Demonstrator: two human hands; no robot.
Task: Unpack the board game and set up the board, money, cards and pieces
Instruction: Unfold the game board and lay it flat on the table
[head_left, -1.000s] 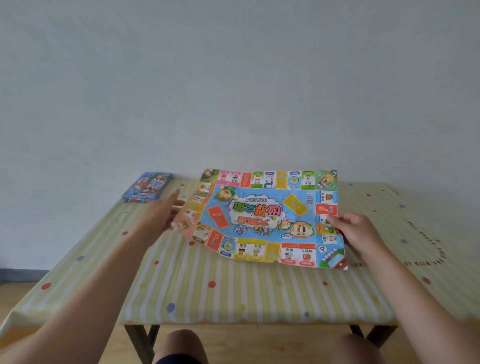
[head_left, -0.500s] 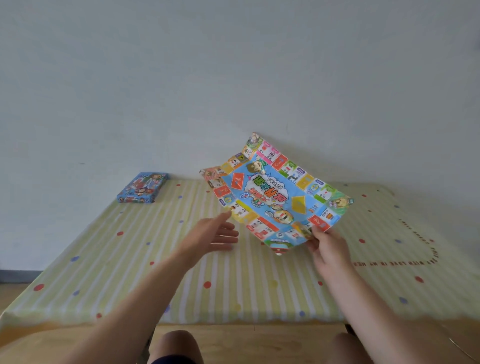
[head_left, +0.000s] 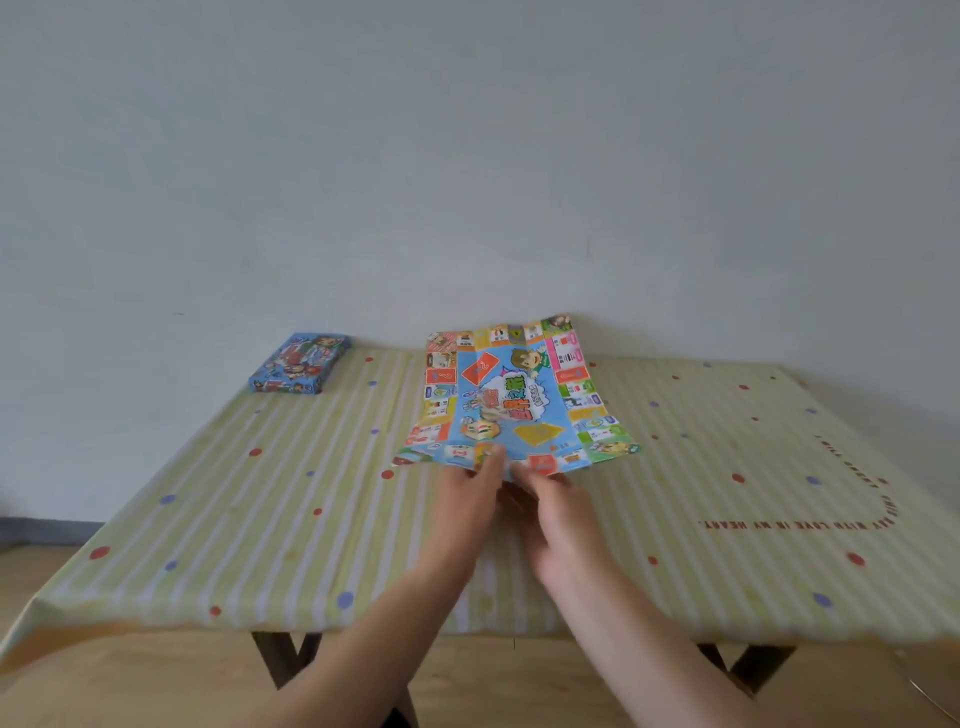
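Note:
The colourful paper game board (head_left: 511, 400) is unfolded and held above the middle of the table, creased along its folds, its far edge tilted up toward the wall. My left hand (head_left: 475, 499) pinches the middle of its near edge with the thumb on top. Right beside it, my right hand (head_left: 553, 512) pinches the same edge. The blue game box (head_left: 298, 364) lies shut at the table's far left corner. No money, cards or pieces are in view.
The table (head_left: 311, 519) carries a yellow-striped cloth with red and blue dots, and red lettering (head_left: 810, 522) at the right. A white wall stands just behind it. Wooden floor and the table's legs show below the front edge.
The board has turned about a quarter turn and come lower. My left hand, free before, has taken the near edge beside my right hand.

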